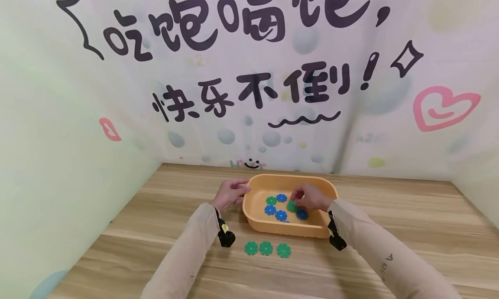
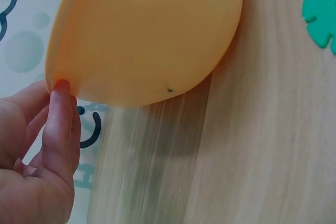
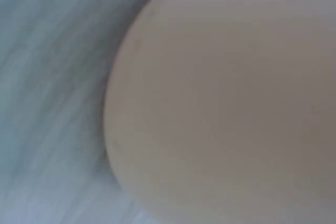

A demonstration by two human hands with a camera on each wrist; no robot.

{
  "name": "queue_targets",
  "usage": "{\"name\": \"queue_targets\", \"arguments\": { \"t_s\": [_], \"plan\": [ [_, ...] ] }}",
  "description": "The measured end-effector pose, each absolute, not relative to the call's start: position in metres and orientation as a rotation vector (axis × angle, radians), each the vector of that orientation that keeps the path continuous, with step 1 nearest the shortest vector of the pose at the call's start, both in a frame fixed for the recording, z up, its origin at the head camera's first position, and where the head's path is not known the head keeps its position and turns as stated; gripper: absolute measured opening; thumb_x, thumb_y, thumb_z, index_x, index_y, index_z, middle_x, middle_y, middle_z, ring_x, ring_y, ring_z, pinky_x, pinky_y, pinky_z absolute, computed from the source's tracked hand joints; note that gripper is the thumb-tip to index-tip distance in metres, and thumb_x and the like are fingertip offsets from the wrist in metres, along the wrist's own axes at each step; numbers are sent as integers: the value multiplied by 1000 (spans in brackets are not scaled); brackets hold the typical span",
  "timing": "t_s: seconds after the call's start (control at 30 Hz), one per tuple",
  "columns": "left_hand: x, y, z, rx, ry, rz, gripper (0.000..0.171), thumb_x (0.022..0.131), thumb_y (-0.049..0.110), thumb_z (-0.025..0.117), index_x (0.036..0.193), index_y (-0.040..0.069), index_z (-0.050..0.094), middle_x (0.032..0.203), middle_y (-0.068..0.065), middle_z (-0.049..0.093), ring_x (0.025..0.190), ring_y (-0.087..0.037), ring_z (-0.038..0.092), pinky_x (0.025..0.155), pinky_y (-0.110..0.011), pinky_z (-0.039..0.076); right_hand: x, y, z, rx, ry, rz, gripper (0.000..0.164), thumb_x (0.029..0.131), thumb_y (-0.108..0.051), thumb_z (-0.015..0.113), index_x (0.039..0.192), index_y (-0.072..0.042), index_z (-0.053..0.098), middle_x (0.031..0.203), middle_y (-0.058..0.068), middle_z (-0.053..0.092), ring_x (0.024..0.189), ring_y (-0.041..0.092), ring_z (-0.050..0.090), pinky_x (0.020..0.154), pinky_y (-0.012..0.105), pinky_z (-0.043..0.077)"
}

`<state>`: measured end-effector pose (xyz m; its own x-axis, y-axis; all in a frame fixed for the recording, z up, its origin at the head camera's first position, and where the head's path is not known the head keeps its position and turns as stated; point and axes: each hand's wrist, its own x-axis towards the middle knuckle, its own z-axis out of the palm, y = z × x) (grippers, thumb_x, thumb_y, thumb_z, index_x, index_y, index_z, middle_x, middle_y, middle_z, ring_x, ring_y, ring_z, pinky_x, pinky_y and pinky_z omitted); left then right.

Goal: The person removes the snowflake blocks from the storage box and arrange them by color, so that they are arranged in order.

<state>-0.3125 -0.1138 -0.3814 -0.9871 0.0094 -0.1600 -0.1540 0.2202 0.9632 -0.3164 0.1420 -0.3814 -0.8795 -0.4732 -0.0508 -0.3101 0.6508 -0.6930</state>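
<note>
An orange plastic basin [image 1: 259, 190] stands on the table with several blue and green notched plastic discs inside. At its left end, my left hand [image 1: 230, 194] pinches the rim, fingers and thumb on either side of the edge in the left wrist view. Reaching over the basin's right part, my right hand [image 1: 315, 198] holds a green disc [image 1: 292, 206] by the fingertips, next to a blue disc [image 1: 302, 214]. The right wrist view is blurred and filled by the basin's outer wall [image 3: 226, 108]; that hand's fingers are hidden there.
Three green discs lie in a row on the wooden table [image 1: 156, 255] in front of the basin: a left one [image 1: 251, 248], a middle one [image 1: 266, 248] and a right one [image 1: 283, 250]. A printed cloth backdrop [image 1: 218, 151] rises behind the table.
</note>
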Motion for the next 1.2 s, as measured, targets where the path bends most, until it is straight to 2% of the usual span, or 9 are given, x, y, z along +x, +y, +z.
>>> {"name": "queue_targets", "arguments": {
  "t_s": [0.13,0.3,0.53,0.7,0.9,1.2],
  "plan": [
    [-312,-114,-383,-144,2342,1880,37,81,12,65,116,7,58,92,-11,59,77,-20,62,62,-27,53,-314,147,-381,-710,2587,-1152,5,82,4,56,85,5,59,75,7,57,63,17,54,58,30,52],
    [-312,-115,-384,-144,2335,1883,36,81,11,65,116,7,59,91,-11,59,80,-22,62,60,-25,53,-306,151,-375,-748,2528,-1286,8,83,3,57,89,7,60,79,8,59,68,19,57,63,34,53],
    [-313,-116,-386,-146,2341,1872,37,81,12,65,117,8,58,93,-11,59,79,-19,62,62,-27,53,-290,158,-361,-843,2456,-1382,15,83,-3,60,95,7,60,83,9,60,73,19,60,65,30,53],
    [-312,-116,-386,-144,2342,1876,36,81,12,65,116,8,59,93,-11,59,78,-19,62,61,-25,53,-276,164,-346,-840,2388,-1434,17,83,-5,60,97,5,60,84,10,57,75,21,59,68,32,53],
    [-313,-117,-386,-142,2354,1880,36,80,12,65,115,8,59,92,-11,59,76,-18,61,57,-22,52,-253,165,-340,-881,2289,-1462,16,83,-4,60,96,6,60,82,12,55,72,26,60,64,33,53],
    [-314,-115,-384,-138,2340,1898,35,80,11,65,115,8,60,90,-10,59,74,-17,62,61,-26,53,-226,166,-350,-943,2187,-1470,17,84,-7,60,96,6,60,83,11,55,64,18,61,59,37,53]
  ]
}}
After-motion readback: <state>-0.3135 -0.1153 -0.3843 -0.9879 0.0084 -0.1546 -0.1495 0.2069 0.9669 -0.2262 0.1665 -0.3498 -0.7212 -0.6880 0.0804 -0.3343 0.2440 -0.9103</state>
